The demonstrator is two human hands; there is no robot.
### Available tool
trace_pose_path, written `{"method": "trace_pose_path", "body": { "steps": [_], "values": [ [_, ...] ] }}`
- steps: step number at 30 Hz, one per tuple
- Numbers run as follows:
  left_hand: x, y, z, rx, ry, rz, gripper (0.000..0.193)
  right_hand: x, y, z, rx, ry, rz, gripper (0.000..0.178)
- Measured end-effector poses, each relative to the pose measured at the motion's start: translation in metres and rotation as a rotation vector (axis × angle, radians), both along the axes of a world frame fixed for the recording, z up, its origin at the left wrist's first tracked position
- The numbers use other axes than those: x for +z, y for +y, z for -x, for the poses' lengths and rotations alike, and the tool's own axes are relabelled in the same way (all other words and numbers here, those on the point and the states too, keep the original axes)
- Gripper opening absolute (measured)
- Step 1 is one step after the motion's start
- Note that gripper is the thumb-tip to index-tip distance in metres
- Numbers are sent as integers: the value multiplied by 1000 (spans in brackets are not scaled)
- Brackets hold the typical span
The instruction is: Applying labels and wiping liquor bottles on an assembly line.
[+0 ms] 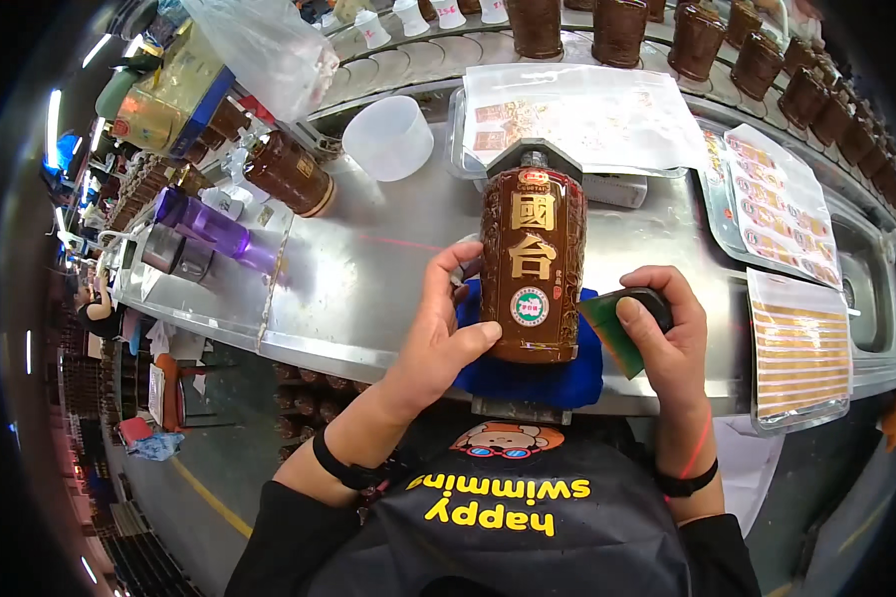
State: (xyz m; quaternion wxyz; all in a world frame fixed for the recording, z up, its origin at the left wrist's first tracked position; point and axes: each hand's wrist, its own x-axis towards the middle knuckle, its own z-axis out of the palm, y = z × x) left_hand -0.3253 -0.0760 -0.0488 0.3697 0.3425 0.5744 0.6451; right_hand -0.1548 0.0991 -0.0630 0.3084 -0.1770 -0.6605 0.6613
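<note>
A brown glazed bottle (558,239) with gold characters and a round green-and-white sticker lies tilted on a blue cloth (589,370), its neck pointing away from me against a dark holder (563,161). My left hand (430,333) grips its left side, the thumb resting on the front near the sticker and the fingers partly hidden alongside. To the right of the bottle, my right hand (679,343) is closed round a scraper (613,332) with a black grip and a flat green blade. The blade's edge is close to the bottle's right side; contact cannot be made out.
Sticker sheets lie in trays at the back (627,119) and right (782,204), with a gold-striped sheet (801,348) nearer. A white tub (388,137), another brown bottle (289,174) and a purple bottle (204,224) stand left. Beyond runs a conveyor (448,50) carrying bottles. A sink (871,289) is far right.
</note>
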Motion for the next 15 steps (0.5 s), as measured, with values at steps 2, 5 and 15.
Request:
{"method": "trace_pose_path", "body": {
  "steps": [2, 5, 15],
  "values": [
    [1, 1, 0, 4, 17, 3, 75, 1, -1, 0, 2, -10, 13, 20],
    [3, 2, -1, 4, 52, 4, 75, 1, -2, 2, -5, -15, 12, 20],
    [-1, 4, -1, 28, 34, 32, 82, 0, -3, -1, 1, -24, 40, 22]
  ]
}}
